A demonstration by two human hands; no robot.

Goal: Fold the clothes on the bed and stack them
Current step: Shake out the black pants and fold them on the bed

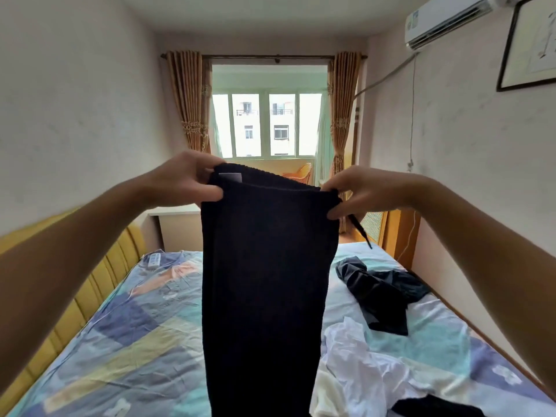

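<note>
Trousers: black ribbed trousers [264, 281], hanging lengthwise above the bed [126, 341], drawstring dangling.
Hands: left hand [186, 179] and right hand [364, 189] each pinch a waistband corner.

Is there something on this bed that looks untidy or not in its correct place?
Yes. A dark grey garment and a white garment lie crumpled, not folded, on the right side of the bed. A remote control rests near the headboard. Both hands, left hand and right hand, hold black trousers up by the waistband.

Both arms raised, left grip [192, 179] and right grip [358, 191] pinching (fingers curled).
</note>
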